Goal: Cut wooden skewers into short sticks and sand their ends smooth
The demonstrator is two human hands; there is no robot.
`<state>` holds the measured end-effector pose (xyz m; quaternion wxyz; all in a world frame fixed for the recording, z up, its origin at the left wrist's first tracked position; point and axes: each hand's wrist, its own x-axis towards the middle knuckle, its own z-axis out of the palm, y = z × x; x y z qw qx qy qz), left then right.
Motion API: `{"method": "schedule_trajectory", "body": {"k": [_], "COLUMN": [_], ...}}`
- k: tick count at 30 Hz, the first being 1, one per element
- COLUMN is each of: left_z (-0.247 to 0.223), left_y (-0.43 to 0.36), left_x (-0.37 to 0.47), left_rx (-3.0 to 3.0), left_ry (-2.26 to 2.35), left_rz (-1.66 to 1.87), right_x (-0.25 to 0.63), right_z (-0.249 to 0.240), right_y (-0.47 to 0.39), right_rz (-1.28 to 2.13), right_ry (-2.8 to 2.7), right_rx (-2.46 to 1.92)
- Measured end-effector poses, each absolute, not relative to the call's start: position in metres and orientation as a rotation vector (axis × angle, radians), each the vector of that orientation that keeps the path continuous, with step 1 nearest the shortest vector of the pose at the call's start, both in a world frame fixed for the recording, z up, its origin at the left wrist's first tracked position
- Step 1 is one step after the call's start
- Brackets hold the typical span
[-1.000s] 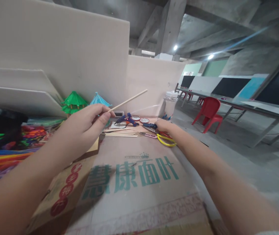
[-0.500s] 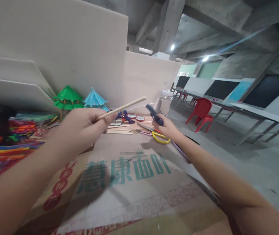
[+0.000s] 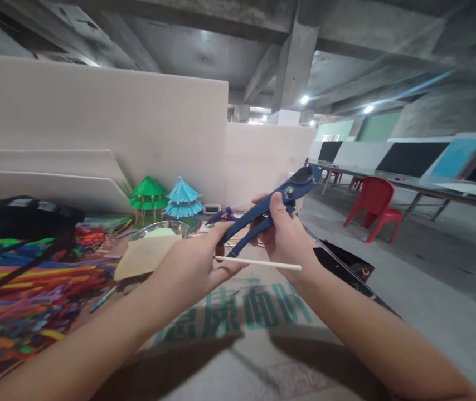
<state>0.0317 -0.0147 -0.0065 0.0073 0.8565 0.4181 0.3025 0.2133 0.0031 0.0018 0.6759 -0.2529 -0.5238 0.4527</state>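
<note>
A thin wooden stick points right from between the fingers of my left hand, which also touches the handle ends of a blue cutting tool. My right hand is wrapped round the tool near its pivot, thumb on top, with the tool's head up and to the right. Both hands are close together above a cardboard sheet with green lettering. The stick lies just below the tool's handles.
Colourful pipe cleaners and a black bag are at the left. Behind stand a green paper pavilion, a blue one and a glass bowl. White boards rise behind; a red chair stands right.
My hands have come together, and the blue tool is now held between them. The stick has swung to point right and slightly down. The camera view has shifted, showing the bowl and more pipe cleaners.
</note>
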Motion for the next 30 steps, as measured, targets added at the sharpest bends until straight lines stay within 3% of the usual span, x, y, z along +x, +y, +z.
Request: {"method": "schedule_trajectory", "body": {"k": [15,18,24,30], "left_z": [-0.013,-0.007,-0.004,0.013], "left_y": [-0.004,-0.002,-0.011,-0.029], "left_x": [0.034,0.029,0.02,0.013], "left_rx": [2.687,2.616,2.358,2.226], "left_ry": [1.21,1.262,1.036,1.145], "left_rz": [0.738,0.87,1.248,1.479], "right_x": [0.239,0.239,0.232,0.239], "right_z": [-0.001,-0.005,-0.009,-0.014], "right_y": [0.006,0.007,0.0,0.014], "right_rz": [0.981,0.912,0.442,0.223], "right_ry": [-1.543,-1.685,-1.9,-1.913], "right_rx": [-0.556,-0.564,-0.882,-0.849]}}
